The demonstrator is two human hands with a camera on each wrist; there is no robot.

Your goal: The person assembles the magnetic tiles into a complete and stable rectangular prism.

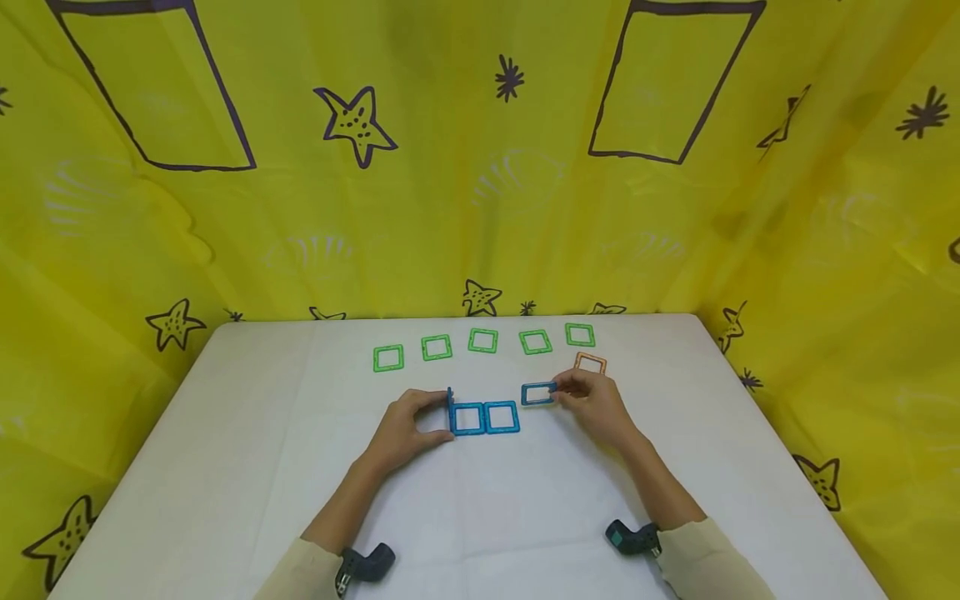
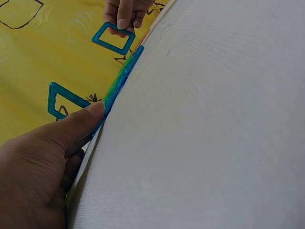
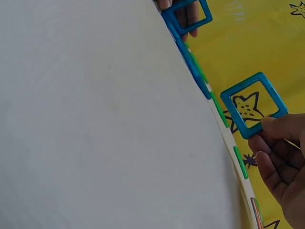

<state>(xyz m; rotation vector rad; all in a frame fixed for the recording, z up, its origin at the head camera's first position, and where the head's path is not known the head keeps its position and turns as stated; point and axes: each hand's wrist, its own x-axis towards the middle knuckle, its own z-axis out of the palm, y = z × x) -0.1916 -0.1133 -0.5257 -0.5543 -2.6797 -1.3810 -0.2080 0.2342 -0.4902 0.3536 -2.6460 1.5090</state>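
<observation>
Over the white desk (image 1: 225, 467), my left grip (image 1: 403, 432) meets the nine o'clock end of the flat blue pair (image 1: 484, 418), curled round the upright blue frame (image 1: 450, 408) standing there. My right grip (image 1: 596, 408) pinches the loose blue frame (image 1: 537, 404) by its three o'clock side, above the desk at the pair's two o'clock. I judge each single frame light, stiff, slightly slick and sturdy, best pinched by one outer bar, the rest left free. Five green frames (image 1: 483, 351) lie beyond, towards twelve o'clock.

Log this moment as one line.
left hand: holds upright blue frame | right hand: pinches raised blue frame | table: two flat blue frames, five green frames, orange frame
</observation>
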